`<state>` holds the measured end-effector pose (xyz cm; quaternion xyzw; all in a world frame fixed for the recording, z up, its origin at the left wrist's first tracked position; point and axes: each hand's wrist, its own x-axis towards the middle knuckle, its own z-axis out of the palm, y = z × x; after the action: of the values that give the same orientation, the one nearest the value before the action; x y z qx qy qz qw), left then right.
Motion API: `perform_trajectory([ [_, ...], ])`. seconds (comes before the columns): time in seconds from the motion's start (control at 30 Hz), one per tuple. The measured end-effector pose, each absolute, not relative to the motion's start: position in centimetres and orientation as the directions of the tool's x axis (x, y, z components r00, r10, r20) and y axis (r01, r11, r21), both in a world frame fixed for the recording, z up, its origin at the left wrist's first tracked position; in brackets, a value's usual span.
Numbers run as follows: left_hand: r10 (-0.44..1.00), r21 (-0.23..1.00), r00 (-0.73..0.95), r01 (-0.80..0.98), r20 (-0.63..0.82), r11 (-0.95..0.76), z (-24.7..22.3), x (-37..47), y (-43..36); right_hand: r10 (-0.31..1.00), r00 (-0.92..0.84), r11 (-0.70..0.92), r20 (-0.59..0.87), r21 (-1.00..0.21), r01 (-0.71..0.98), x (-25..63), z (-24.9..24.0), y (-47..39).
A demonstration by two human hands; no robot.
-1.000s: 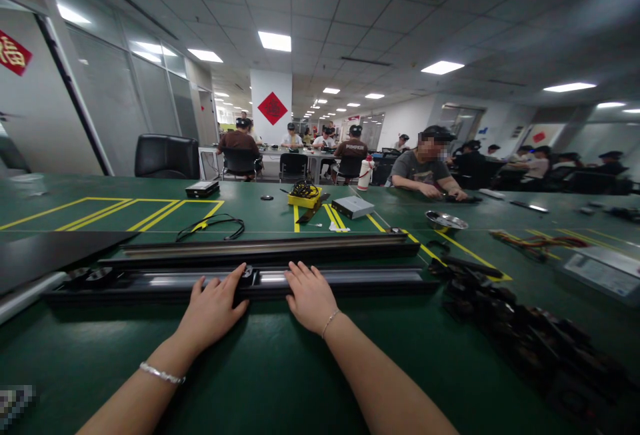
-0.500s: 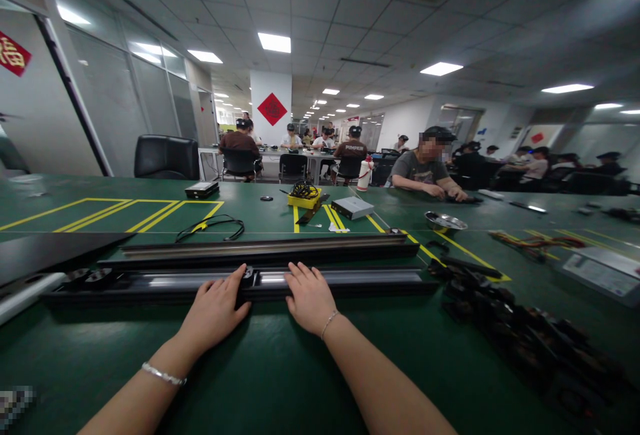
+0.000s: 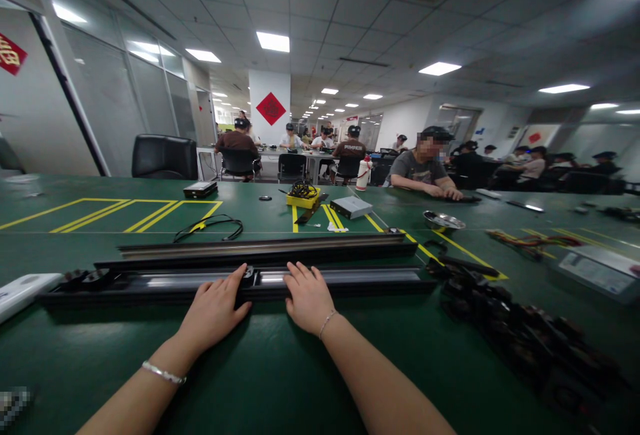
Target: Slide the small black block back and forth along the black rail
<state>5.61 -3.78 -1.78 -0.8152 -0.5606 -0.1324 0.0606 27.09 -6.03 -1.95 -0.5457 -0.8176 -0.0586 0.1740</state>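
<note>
A long black rail (image 3: 370, 277) with a shiny strip along its top lies crosswise in front of me. My left hand (image 3: 216, 308) rests on its middle, thumb apart from the fingers, beside a small black block (image 3: 249, 275) on the rail. Just right of that block, my right hand (image 3: 309, 295) lies on the rail with its fingers spread. Neither hand is wrapped round anything. Behind this rail is a second long dark rail (image 3: 300, 246), parallel to it and untouched.
On the green table (image 3: 280, 368) are a black cable (image 3: 220, 223), a yellow box (image 3: 303, 198), a silver box (image 3: 351, 206), a metal bowl (image 3: 444, 220), dark parts (image 3: 505, 322) and a metal case (image 3: 600, 272). A person (image 3: 423, 168) sits across.
The view has shifted very slightly, so more of the white object at the left edge shows. Both hands keep their places on the rail.
</note>
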Motion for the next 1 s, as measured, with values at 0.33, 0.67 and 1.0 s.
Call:
perform_trajectory([
  [0.33, 0.917, 0.052, 0.322, 0.938, 0.235, -0.343, -1.1, 6.1, -4.1, 0.878, -0.343, 0.390, 0.334, -0.083, 0.917, 27.1, -1.7, -6.2],
  [0.67, 0.902, -0.006, 0.341, 0.936, 0.264, -0.352, -1.2, 6.0, -4.1, 0.870, -0.344, 0.395, 0.353, -0.081, 0.915, 27.1, -1.9, -6.2],
  [1.0, 0.930, 0.018, 0.301, 0.950, 0.211, -0.311, -0.6, 6.6, -4.5, 0.880, -0.336, 0.383, 0.337, -0.084, 0.920, 27.0, -1.8, -6.3],
])
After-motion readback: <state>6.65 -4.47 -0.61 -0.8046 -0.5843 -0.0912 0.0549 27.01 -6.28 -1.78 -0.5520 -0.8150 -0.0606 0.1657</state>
